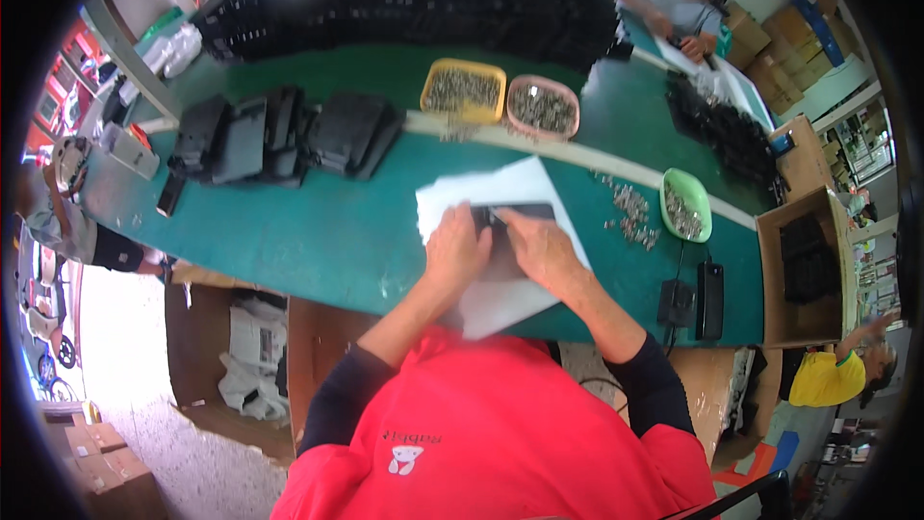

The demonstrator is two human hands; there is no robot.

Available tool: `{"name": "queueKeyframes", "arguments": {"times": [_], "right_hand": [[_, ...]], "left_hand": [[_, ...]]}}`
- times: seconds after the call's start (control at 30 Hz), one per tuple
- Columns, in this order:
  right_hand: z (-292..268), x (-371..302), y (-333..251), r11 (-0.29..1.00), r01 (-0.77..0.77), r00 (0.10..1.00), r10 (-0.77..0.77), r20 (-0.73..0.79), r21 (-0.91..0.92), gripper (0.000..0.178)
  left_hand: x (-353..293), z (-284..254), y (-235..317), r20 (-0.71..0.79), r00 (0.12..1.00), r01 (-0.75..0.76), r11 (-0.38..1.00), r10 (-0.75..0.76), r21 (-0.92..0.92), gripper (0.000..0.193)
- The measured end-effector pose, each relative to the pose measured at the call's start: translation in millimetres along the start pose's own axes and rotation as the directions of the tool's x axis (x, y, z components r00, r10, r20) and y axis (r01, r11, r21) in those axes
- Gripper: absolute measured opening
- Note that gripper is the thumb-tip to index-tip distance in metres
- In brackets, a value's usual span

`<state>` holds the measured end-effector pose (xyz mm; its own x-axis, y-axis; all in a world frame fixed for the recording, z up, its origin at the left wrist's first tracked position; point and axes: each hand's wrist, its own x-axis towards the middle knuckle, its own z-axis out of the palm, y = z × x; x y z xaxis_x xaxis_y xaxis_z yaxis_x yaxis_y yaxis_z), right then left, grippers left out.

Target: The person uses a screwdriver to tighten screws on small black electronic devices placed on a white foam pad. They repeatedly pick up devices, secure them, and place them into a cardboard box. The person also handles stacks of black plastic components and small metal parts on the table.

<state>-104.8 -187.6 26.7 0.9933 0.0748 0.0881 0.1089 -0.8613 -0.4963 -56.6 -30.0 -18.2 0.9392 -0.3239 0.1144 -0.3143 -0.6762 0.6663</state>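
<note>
A flat black plastic panel [500,265] lies on a white foam sheet [531,178] at the table edge in front of me. My left hand [457,248] grips the panel's far left part, its fingers bent over a small dark piece there. From the right, my right hand [544,250] reaches over the panel with thumb and fingertips drawn together near my left fingertips. Whatever sits between those right fingertips is too small to make out. Both hands cover much of the panel's far side.
Beyond the hands stand a yellow tray [465,63] and a pink tray [576,120] of small metal parts. A green tray [707,221] has loose parts beside it. Black panels [351,130] are stacked left. A black battery-like block [709,300] lies right. A co-worker [674,0] sits across.
</note>
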Motion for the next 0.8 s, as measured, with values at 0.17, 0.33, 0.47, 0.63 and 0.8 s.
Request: {"name": "queueKeyframes", "arguments": {"times": [0.17, 0.33, 0.47, 0.63, 0.8], "right_hand": [[8.1, -8.3, 2.8, 1.000, 0.018, 1.000, -0.018, -0.025, 0.000, 0.035], [6.1, -10.4, 3.7, 0.997, 0.044, 0.999, -0.044, -0.009, -0.058, 0.037], [2.0, -8.3, -3.4, 0.988, 0.030, 0.999, -0.027, 0.018, -0.154, 0.037], [8.4, 0.5, -5.4, 0.970, 0.039, 0.999, -0.033, 0.026, -0.239, 0.039], [6.9, 7.0, -9.9, 0.958, 0.073, 0.995, -0.050, 0.089, -0.279, 0.047]], "left_hand": [[-4.0, -0.8, -3.2, -0.099, 0.995, -0.044, 0.991, 0.031, -0.123, 0.051], [-3.1, -0.3, -6.8, -0.080, 0.997, -0.035, 0.988, 0.023, -0.150, 0.048], [-2.3, 1.7, -9.5, -0.082, 0.997, -0.031, 0.986, 0.018, -0.162, 0.047], [-0.2, -0.9, -7.3, -0.065, 0.998, -0.018, 0.985, 0.007, -0.173, 0.048], [3.9, -13.3, 0.7, 0.080, 0.995, 0.072, 0.974, -0.055, -0.217, 0.046]]}}
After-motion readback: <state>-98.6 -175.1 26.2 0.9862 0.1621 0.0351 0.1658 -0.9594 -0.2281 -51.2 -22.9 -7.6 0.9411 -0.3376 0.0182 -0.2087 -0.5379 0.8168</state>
